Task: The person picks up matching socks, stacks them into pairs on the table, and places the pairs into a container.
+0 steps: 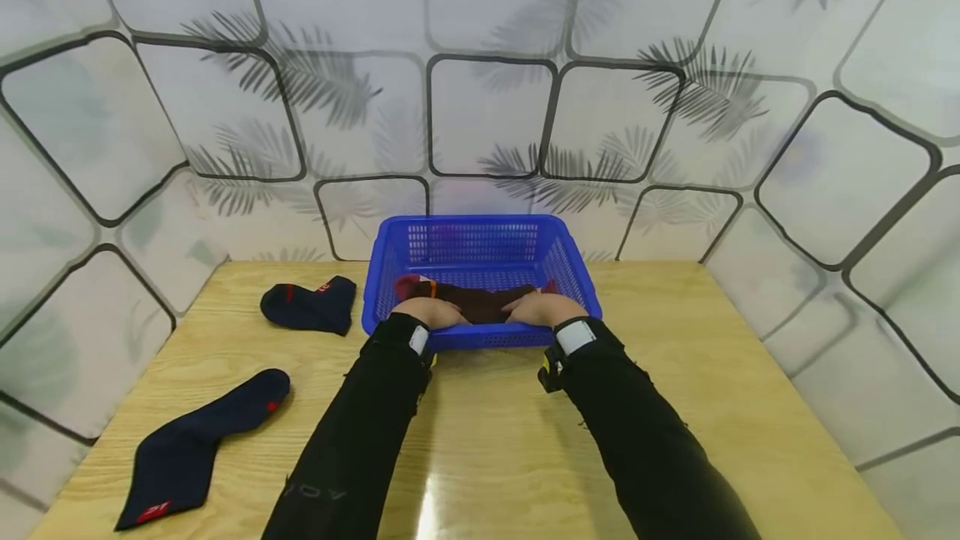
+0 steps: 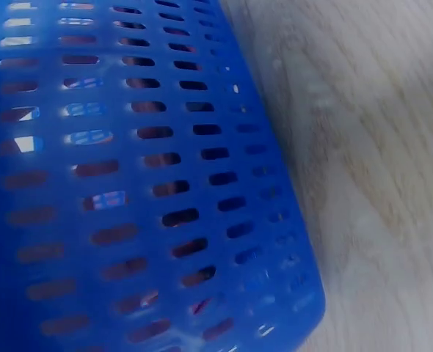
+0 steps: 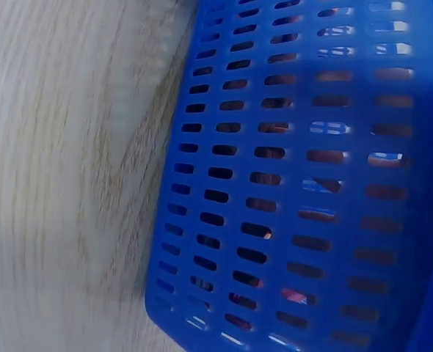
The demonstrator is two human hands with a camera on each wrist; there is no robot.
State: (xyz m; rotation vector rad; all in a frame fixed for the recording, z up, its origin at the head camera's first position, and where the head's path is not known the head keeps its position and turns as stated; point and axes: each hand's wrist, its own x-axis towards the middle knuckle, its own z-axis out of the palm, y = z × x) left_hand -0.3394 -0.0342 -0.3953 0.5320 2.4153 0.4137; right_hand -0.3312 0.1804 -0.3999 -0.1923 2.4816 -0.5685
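Note:
A brown sock (image 1: 480,303) with dark red ends lies across the front part of a blue plastic basket (image 1: 480,227). Over the basket's near rim reach both of my hands. My left hand (image 1: 431,312) grips the sock toward its left end, and my right hand (image 1: 546,308) grips it toward the right end; the fingertips are partly hidden against the fabric. In the two wrist views the slotted basket wall (image 2: 231,176) (image 3: 224,191) blocks sight of the fingers, with dark and reddish patches showing through the slots.
Left of the basket, a short navy sock (image 1: 311,305) with red marks lies on the wooden table (image 1: 675,407). Another navy sock (image 1: 198,444) lies nearer, at the front left. A patterned wall covering (image 1: 487,115) stands right behind the basket and along both sides.

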